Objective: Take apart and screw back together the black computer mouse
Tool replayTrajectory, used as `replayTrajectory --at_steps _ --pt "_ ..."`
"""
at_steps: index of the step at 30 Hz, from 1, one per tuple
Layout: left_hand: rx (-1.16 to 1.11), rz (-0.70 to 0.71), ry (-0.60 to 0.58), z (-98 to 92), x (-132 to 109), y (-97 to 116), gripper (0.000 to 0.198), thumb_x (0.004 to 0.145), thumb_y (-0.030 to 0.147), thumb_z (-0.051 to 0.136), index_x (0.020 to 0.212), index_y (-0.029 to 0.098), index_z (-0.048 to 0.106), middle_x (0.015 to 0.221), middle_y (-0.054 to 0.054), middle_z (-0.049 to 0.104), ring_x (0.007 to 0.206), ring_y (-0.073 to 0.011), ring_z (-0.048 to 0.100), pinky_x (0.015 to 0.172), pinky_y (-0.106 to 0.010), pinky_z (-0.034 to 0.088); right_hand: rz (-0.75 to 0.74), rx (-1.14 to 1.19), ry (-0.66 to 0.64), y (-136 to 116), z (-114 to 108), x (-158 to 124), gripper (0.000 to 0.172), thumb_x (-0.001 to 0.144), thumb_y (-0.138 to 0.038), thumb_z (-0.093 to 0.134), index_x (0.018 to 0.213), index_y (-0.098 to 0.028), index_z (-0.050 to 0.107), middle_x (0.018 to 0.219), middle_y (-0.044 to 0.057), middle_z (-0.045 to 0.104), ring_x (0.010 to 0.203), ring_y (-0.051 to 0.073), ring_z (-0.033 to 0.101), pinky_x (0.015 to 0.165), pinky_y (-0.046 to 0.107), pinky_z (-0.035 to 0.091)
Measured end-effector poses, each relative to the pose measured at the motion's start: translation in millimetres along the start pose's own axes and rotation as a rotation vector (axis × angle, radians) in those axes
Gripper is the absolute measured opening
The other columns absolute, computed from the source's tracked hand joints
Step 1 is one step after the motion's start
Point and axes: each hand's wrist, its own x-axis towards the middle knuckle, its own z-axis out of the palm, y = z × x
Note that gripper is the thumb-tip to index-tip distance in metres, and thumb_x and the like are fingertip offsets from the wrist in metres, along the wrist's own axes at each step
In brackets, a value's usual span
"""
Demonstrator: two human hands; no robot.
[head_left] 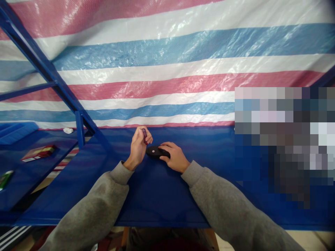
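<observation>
Near the middle of the blue table [162, 198], my right hand [174, 156] is wrapped round the right end of a black oval object [154, 151] with a small light round mark. My left hand [138, 146] is raised just left of that object, its fingers curled round a small dark, reddish item [144, 136]. That item is too small to make out. It sits close above the left tip of the black object; whether the two touch is unclear.
Blue metal posts [80, 129] stand at the left. Beyond them are a red box [39, 153], a blue tray [21, 132], a green item [5, 179] and a white crumpled piece [68, 130]. A striped sheet [157, 80] hangs behind. The right side is pixelated.
</observation>
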Motion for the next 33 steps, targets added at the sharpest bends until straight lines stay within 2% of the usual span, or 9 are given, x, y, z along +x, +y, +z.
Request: replayTrajectory --at_steps 3,6,9,12,16,22,33 --pt "-0.019 -0.021 -0.028 -0.9 -0.3 1.2 0.036 0.089 0.05 0.045 0.076 0.017 0.048 0.055 0.004 0.032 0.049 -0.0077 0.033 0.051 -0.022 0.034 -0.005 0.002 0.0 0.3 0.3 -0.2 0.036 0.074 -0.019 0.07 0.109 -0.019 0.063 0.114 0.009 0.061 0.106 0.023 0.055 0.097 0.04 0.043" --pt "-0.039 -0.017 -0.06 -1.5 -2.4 2.4 0.028 0.09 0.048 0.047 0.084 0.02 0.047 0.055 0.006 0.032 0.048 -0.0078 0.033 0.05 -0.021 0.032 -0.005 0.007 -0.005 0.7 0.3 -0.2 0.036 0.075 -0.019 0.069 0.11 -0.018 0.062 0.113 0.009 0.061 0.105 0.023 0.055 0.097 0.04 0.043" --pt "-0.026 -0.02 -0.041 -1.1 -2.9 2.6 0.024 0.087 0.044 0.054 0.087 0.022 0.044 0.058 0.006 0.037 0.049 -0.0075 0.035 0.051 -0.02 0.033 -0.002 0.005 -0.007 0.4 0.1 0.0 0.036 0.075 -0.019 0.069 0.11 -0.017 0.063 0.113 0.009 0.061 0.105 0.023 0.055 0.097 0.039 0.043" --pt "-0.014 -0.011 -0.013 -0.3 -1.1 2.1 0.028 0.087 0.047 0.052 0.084 0.021 0.046 0.059 0.005 0.039 0.049 -0.0075 0.036 0.05 -0.02 0.033 -0.005 0.0 -0.007 0.0 0.2 0.0 0.035 0.075 -0.019 0.069 0.11 -0.018 0.063 0.113 0.008 0.061 0.105 0.023 0.055 0.097 0.039 0.042" --pt "0.001 -0.013 -0.028 0.3 -1.2 0.9 0.037 0.089 0.053 0.044 0.077 0.018 0.047 0.053 0.005 0.033 0.046 -0.0076 0.032 0.049 -0.021 0.032 -0.004 0.002 -0.011 0.3 0.8 0.0 0.035 0.076 -0.02 0.069 0.11 -0.019 0.062 0.114 0.008 0.061 0.106 0.023 0.055 0.097 0.04 0.042" --pt "0.029 -0.026 -0.04 0.1 -6.3 -0.3 0.027 0.084 0.047 0.056 0.088 0.023 0.042 0.057 0.006 0.035 0.049 -0.0078 0.034 0.05 -0.02 0.032 -0.005 0.0 -0.015 0.9 1.6 0.1 0.035 0.076 -0.02 0.068 0.11 -0.019 0.062 0.114 0.008 0.061 0.106 0.023 0.054 0.097 0.04 0.042" --pt "0.023 -0.037 -0.073 -0.6 -5.0 0.2 0.028 0.087 0.048 0.051 0.084 0.022 0.042 0.056 0.006 0.034 0.049 -0.0079 0.033 0.05 -0.02 0.032 -0.023 -0.004 -0.009 0.1 1.1 0.5 0.034 0.077 -0.022 0.067 0.11 -0.019 0.062 0.114 0.009 0.061 0.106 0.024 0.054 0.097 0.041 0.043"
